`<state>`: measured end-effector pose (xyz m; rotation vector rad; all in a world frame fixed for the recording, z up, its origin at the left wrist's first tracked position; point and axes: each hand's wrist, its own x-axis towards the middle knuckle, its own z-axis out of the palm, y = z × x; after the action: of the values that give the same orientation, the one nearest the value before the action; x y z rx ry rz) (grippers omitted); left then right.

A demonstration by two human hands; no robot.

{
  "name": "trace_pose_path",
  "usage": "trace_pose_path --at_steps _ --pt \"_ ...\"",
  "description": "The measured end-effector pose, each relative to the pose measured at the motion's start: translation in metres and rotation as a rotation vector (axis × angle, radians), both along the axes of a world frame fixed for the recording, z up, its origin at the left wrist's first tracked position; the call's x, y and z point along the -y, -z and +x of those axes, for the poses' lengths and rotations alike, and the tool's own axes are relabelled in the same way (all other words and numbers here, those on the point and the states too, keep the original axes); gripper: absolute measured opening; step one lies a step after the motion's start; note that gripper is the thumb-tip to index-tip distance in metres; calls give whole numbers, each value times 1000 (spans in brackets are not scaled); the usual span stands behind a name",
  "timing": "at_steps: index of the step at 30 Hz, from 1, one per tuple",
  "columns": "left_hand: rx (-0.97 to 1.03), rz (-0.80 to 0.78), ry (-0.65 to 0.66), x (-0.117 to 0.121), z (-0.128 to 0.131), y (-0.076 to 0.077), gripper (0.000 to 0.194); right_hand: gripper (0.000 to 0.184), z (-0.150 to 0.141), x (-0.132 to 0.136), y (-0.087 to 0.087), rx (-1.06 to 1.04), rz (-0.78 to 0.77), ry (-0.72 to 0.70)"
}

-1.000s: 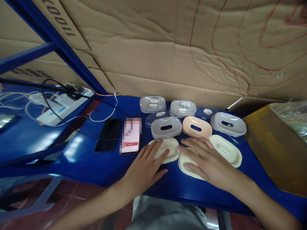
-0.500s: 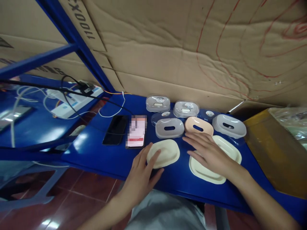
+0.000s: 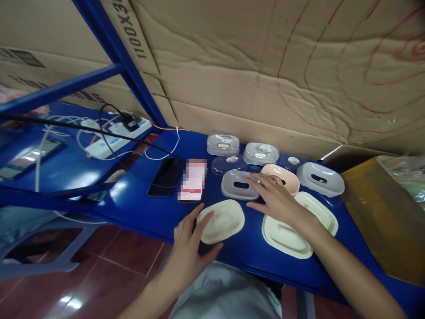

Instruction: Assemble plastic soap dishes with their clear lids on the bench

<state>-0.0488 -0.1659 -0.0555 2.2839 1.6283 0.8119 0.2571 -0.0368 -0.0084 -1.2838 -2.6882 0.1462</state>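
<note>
Moved a cream dish [image 3: 224, 223] toward nine o'clock, at the near side of the blue table [image 3: 146, 217], within the last half second, using the left hand [image 3: 190, 243], laid at the dish's eight o'clock rim with thumb and index finger well apart; could not tell whether clamped on it. Shifted the right hand [image 3: 279, 201] toward eleven o'clock, baring more of a second cream dish [image 3: 282, 237], between three and four o'clock from the first. Reached with fingers and thumb spread to the three o'clock end of a gray slotted dish [image 3: 229, 184], at one o'clock from the first cream dish; could not tell whether touching. Covered more of a peach dish [image 3: 292, 180] than before. Left a lit phone [image 3: 193, 179] in place, at eleven o'clock from the first cream dish.
</note>
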Motion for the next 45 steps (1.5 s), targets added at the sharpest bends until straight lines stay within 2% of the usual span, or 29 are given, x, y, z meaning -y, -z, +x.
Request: trace_pose_path --at_steps 5,10,14,17,22,27,32,38,45 --pt "61 12 -27 1 4 6 79 79 -11 -7 4 7 -5 71" --pt "178 6 1 -8 10 12 85 69 -5 -7 -10 -112 -104 62" --pt "343 33 45 -26 18 17 101 70 -3 2 -22 -237 -269 -49" --pt "383 33 49 -39 23 19 104 79 -9 11 -23 -210 -330 -122" --pt "279 -24 77 -47 21 11 91 84 -17 24 -23 -131 -264 -99" --pt "169 -41 134 -47 20 3 61 67 -33 42 -19 18 -50 -68" --pt "146 27 132 -45 19 6 61 59 -46 57 -3 170 138 -61" --pt "133 23 132 -44 19 11 63 64 -47 60 -1 225 186 -72" --pt "140 22 129 -44 18 10 60 66 -50 62 7 191 135 -62"
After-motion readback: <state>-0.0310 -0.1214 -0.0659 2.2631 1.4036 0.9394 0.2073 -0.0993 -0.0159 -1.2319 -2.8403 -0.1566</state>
